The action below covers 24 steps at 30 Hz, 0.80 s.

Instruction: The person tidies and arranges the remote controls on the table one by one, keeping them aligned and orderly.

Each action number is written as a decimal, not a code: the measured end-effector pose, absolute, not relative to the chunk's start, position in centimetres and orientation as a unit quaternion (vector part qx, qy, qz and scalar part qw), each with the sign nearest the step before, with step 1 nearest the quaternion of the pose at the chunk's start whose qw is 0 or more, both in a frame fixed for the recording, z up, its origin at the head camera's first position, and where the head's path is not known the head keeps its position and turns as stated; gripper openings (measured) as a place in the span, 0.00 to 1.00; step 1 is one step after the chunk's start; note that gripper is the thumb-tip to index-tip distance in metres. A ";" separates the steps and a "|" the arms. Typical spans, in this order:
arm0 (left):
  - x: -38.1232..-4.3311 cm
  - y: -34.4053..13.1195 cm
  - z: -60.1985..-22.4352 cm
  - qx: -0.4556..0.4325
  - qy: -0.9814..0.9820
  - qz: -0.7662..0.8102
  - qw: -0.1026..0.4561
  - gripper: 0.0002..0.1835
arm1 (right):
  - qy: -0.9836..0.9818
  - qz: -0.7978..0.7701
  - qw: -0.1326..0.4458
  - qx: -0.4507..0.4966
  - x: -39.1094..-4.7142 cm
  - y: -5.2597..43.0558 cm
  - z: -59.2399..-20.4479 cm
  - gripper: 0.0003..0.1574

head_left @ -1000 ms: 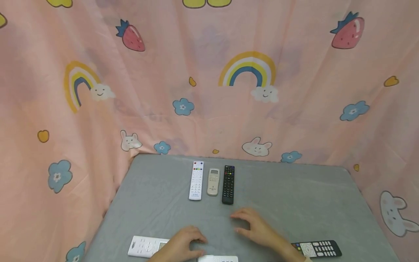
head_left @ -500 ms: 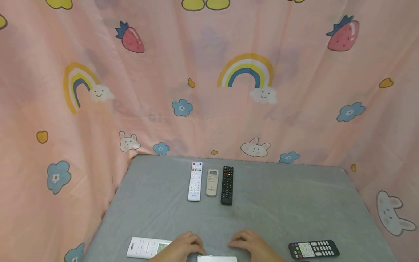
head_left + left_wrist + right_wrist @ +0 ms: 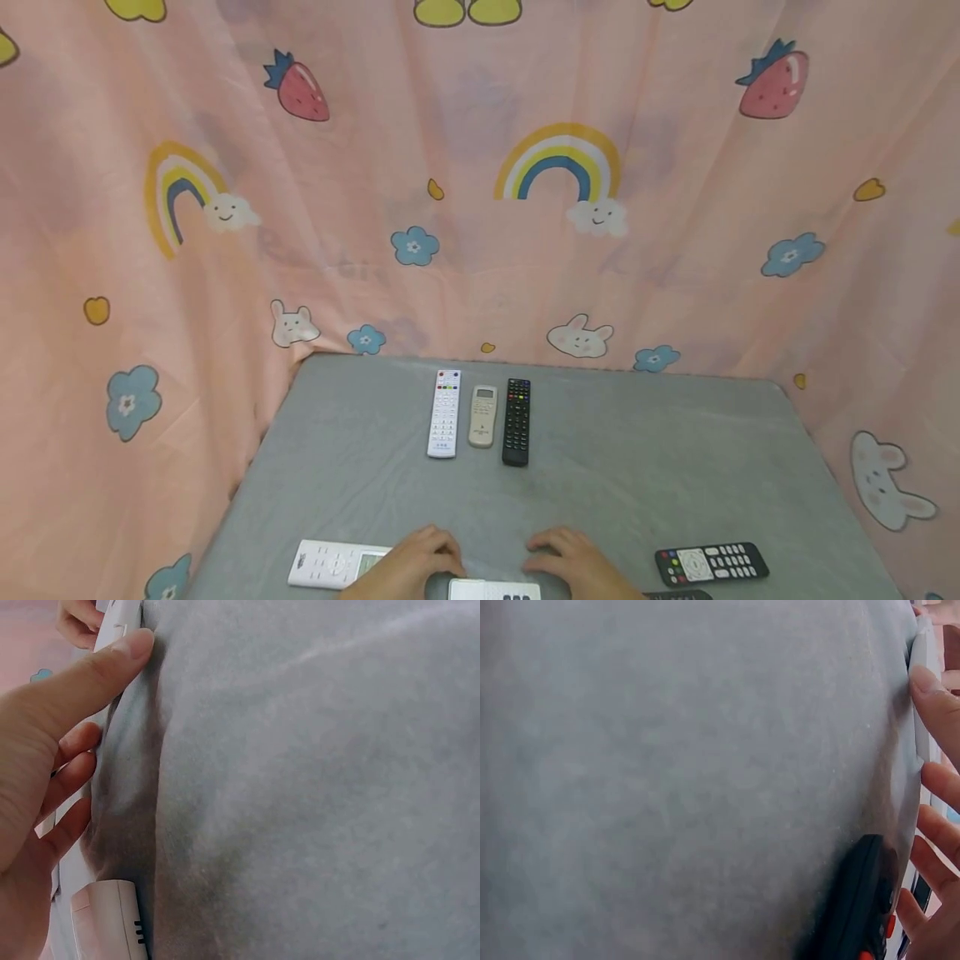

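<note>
A white remote control (image 3: 491, 590) lies at the near middle of the table, cut off by the head view's lower edge. My left hand (image 3: 414, 563) is at its left end; in the left wrist view its thumb (image 3: 135, 645) lies along the near side of this remote. The right hand (image 3: 576, 565) is at the other end with bent fingers, its thumb (image 3: 927, 681) against the white edge in the right wrist view. Both hands appear to pinch the remote by its ends. The far-side fingertips are partly hidden.
Upright at the back stand in a row a white remote (image 3: 444, 414), a small beige one (image 3: 483, 417) and a black one (image 3: 516, 422). Another white remote (image 3: 336, 564) lies left. Two dark remotes, one with white buttons (image 3: 712, 563), lie right. A pink printed curtain (image 3: 480, 275) surrounds the grey tabletop (image 3: 637, 467).
The right hand has come down and back toward the near white remote, and the left hand has closed in on its left end. The head view has shifted slightly; the other remotes stay put.
</note>
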<state>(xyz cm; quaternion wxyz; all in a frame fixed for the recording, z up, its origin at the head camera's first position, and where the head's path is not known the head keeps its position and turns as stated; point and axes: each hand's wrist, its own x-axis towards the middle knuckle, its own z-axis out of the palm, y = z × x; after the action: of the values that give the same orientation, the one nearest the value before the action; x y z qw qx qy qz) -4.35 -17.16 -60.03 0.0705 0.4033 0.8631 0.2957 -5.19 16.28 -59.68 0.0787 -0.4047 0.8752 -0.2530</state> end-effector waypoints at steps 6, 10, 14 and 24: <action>-4.1 -17.2 -59.8 0.390 0.865 0.307 0.071 0.23 | 0.873 -0.250 0.031 -0.417 -5.0 16.3 -60.3 0.30; -4.1 -17.2 -59.7 0.387 0.866 0.309 0.071 0.21 | 0.871 -0.258 0.018 -0.419 -5.0 16.3 -60.7 0.29; -4.0 -17.2 -59.6 0.386 0.867 0.308 0.068 0.20 | 0.870 -0.274 0.038 -0.408 -5.0 16.4 -60.7 0.29; -4.6 -17.0 -58.7 0.378 0.880 0.287 0.033 0.25 | 0.883 -0.301 0.124 -0.338 -5.1 16.5 -59.1 0.28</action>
<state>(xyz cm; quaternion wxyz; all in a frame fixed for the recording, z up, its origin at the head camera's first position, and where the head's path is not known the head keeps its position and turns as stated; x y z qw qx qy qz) -4.63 -17.00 -58.68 0.0328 0.3781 0.8797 0.2866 -5.13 16.48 -59.14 0.1235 -0.3377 0.8833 -0.3008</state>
